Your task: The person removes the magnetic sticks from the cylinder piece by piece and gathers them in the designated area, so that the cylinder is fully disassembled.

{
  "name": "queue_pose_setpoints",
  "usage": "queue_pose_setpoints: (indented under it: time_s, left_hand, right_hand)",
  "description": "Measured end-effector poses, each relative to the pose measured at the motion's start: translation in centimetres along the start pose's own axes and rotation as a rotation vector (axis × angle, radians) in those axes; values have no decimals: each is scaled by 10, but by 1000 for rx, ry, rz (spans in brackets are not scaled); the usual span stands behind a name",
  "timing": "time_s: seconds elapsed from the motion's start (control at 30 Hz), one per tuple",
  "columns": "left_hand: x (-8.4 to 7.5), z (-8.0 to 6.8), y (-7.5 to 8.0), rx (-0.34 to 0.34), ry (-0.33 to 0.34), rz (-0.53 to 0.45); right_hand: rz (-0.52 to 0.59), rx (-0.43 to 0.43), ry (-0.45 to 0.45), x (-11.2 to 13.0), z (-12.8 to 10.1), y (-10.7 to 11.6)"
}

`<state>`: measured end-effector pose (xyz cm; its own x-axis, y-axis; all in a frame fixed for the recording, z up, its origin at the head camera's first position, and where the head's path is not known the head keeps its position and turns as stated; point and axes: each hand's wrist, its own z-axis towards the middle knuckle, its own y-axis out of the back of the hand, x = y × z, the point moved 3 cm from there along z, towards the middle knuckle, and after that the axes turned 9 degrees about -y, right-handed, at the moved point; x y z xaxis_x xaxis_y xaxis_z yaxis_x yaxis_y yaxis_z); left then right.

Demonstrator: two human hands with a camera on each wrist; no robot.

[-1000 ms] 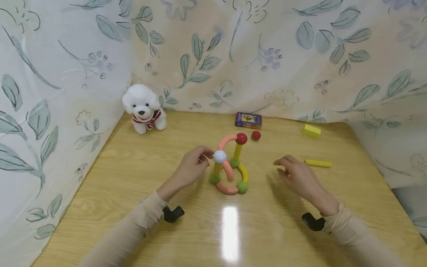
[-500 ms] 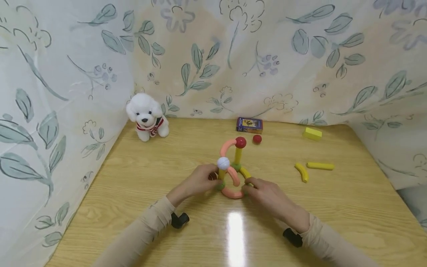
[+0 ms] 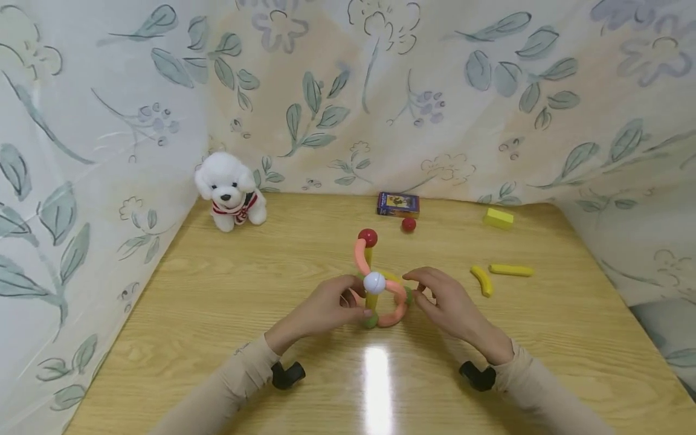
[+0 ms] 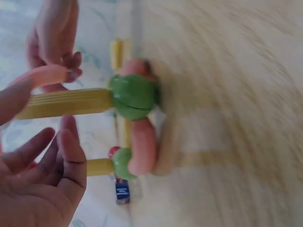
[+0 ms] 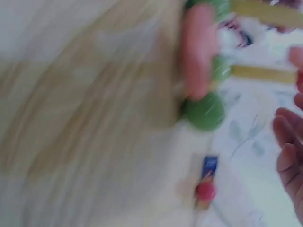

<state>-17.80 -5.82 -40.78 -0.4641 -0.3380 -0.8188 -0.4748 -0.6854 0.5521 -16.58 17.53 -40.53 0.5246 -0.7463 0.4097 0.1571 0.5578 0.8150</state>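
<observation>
A ball-and-stick building toy stands on the table, with a white ball point(image 3: 374, 283) and a red ball point(image 3: 368, 237) on upright yellow sticks. Pink curved sticks point(image 3: 393, 317) and green balls point(image 4: 134, 97) form its base. My left hand point(image 3: 333, 305) curls round the near yellow stick point(image 4: 75, 102), thumb on one side and fingers at the other. To the right, my right hand point(image 3: 448, 305) is beside the toy with bent, parted fingers, close to a green ball point(image 3: 408, 295). The right wrist view shows those fingers point(image 5: 286, 158) apart from the base, with nothing between them.
A yellow curved stick point(image 3: 482, 281) and a straight one point(image 3: 511, 270) lie right of the toy. Behind are a loose red ball point(image 3: 409, 225), a small blue box point(image 3: 399, 205) and a yellow block point(image 3: 498, 219). A white plush dog point(image 3: 228, 190) stands at the back left.
My right hand has come left to the toy and then drawn slightly off it. The toy has turned, its red ball shifting left and its white ball nearer. My left hand has closed in on it.
</observation>
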Motion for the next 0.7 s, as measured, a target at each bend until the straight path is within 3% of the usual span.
queue_pose_setpoints:
  time_s: [0.1,0.2,0.47,0.7]
  left_hand:
    - [-5,-2,9,-54,33,-84]
    - [-10,0,13,-82,59,-127]
    - [-18,3,12,-123,99,-133]
    - [-20,2,14,-118,113,-160]
  right_hand:
    - [144,-19,2,14,7,7]
    - [190,-19,61,27,13,7]
    - [213,-60,72,38,15,-2]
    - [183,-130,157,40,14,-3]
